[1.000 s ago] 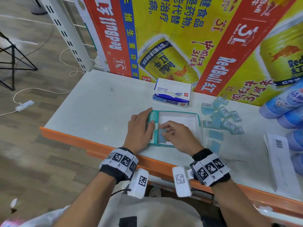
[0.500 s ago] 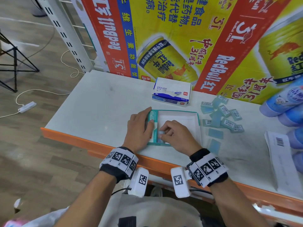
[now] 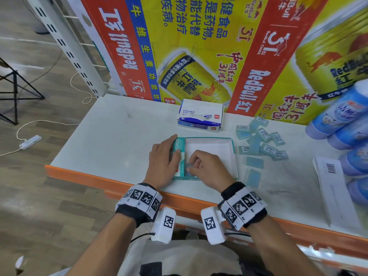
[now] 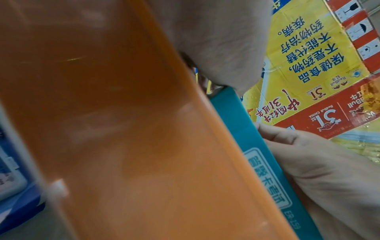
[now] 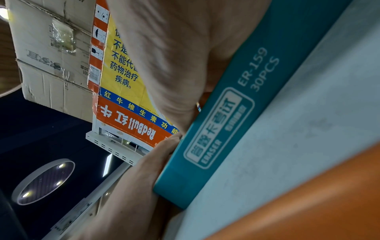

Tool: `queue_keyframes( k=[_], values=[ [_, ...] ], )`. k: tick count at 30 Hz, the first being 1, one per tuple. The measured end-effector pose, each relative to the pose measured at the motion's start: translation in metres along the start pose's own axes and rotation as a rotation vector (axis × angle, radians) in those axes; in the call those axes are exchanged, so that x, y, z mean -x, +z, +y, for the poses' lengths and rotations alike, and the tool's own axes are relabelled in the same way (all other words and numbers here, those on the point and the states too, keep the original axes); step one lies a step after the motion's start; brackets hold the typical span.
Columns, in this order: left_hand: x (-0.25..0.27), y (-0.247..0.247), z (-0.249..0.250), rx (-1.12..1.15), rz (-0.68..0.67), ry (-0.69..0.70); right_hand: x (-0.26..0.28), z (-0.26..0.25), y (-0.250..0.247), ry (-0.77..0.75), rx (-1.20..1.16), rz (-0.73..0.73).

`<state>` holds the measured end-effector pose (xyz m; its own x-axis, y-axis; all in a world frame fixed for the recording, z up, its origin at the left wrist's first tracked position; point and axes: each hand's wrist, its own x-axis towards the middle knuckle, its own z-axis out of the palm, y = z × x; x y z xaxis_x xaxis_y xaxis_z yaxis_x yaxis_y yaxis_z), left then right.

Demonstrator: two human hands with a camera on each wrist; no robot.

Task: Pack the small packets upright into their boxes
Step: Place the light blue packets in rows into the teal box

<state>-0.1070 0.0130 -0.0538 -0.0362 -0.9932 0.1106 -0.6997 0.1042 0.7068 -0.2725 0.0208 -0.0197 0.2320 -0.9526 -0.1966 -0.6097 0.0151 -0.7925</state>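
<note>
An open teal eraser box lies near the front edge of the table; its front wall shows in the wrist views. My left hand lies along the box's left wall with fairly straight fingers and the thumb on the flap. My right hand is inside the near left corner, its fingers curled round a pale blue packet that is mostly hidden. A loose pile of blue packets lies right of the box, and two flat ones lie nearer.
A blue and white eraser box stands behind the teal one. Red Bull cartons wall off the back. Blue bottles and a white barcoded sheet fill the right side. The orange table edge runs below my wrists.
My right hand has moved the packet lower and closer into the near left corner of the box, so less of the packet shows. The left hand has stayed on the box.
</note>
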Motion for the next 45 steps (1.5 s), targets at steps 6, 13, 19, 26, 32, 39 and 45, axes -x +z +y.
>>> queue_keyframes(
  k=[6,13,19,26,32,39,45],
  values=[
    [0.0,-0.004,0.003,0.022,-0.015,-0.003,0.002,0.0,-0.032,-0.112,0.026,0.015],
    [0.001,-0.006,0.006,0.031,-0.031,-0.017,0.003,0.035,-0.106,0.029,0.197,0.35],
    [0.002,-0.007,0.009,0.044,-0.046,-0.033,0.0,0.058,-0.115,0.106,0.492,0.108],
    [0.002,-0.008,0.008,0.07,-0.051,-0.038,-0.003,0.053,-0.113,0.057,0.373,0.169],
    [0.002,-0.006,0.005,0.065,-0.04,-0.04,0.003,0.034,-0.112,-0.097,0.016,0.29],
    [0.002,-0.005,0.003,0.06,-0.031,-0.032,-0.002,0.01,-0.094,-0.102,-0.3,0.276],
    [0.002,-0.007,0.004,0.052,-0.015,-0.016,-0.013,-0.006,-0.06,-0.035,-0.231,0.15]
  ],
)
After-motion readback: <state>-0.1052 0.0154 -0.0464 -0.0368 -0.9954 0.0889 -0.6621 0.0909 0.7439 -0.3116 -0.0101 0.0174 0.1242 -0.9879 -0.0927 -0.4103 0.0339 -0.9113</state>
